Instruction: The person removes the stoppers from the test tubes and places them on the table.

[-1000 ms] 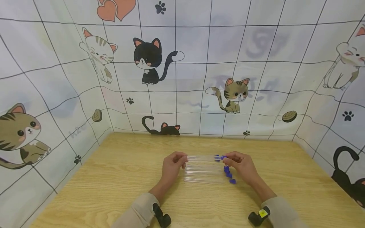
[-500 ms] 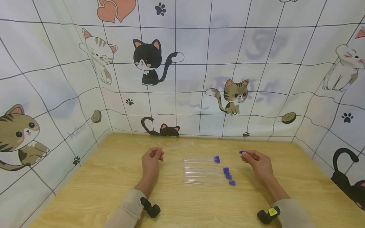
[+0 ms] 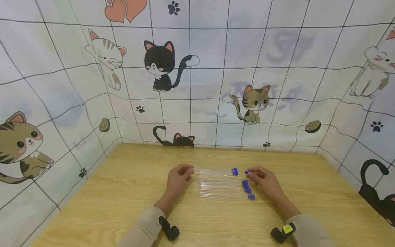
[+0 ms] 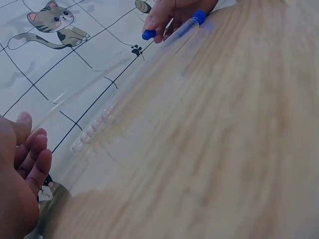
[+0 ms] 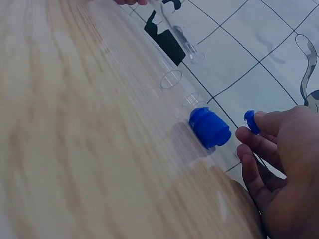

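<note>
My left hand (image 3: 180, 178) pinches a clear test tube (image 4: 79, 92) near one end, with the tube's open mouth pointing right. The tube overlaps the row on the table in the head view. In my right hand (image 3: 263, 180) a small blue cap (image 5: 250, 122) is pinched between thumb and fingertips, a short gap from the tube's mouth. Between the hands, capped test tubes (image 3: 213, 172) lie at the far side of the row, their blue caps (image 3: 235, 171) to the right. Nearer me lie several uncapped test tubes (image 3: 219, 188), side by side.
Several loose blue caps (image 3: 247, 190) lie in a slanting line right of the uncapped tubes, below the right hand. The wooden table (image 3: 123, 199) is bounded by a cat-print curtain (image 3: 203, 82) at the back and sides.
Half a second ago the hands stood wider apart, the left with the tube tilted upward, the right with the cap. Both have moved inward. A second ago they were at the row's far side.
</note>
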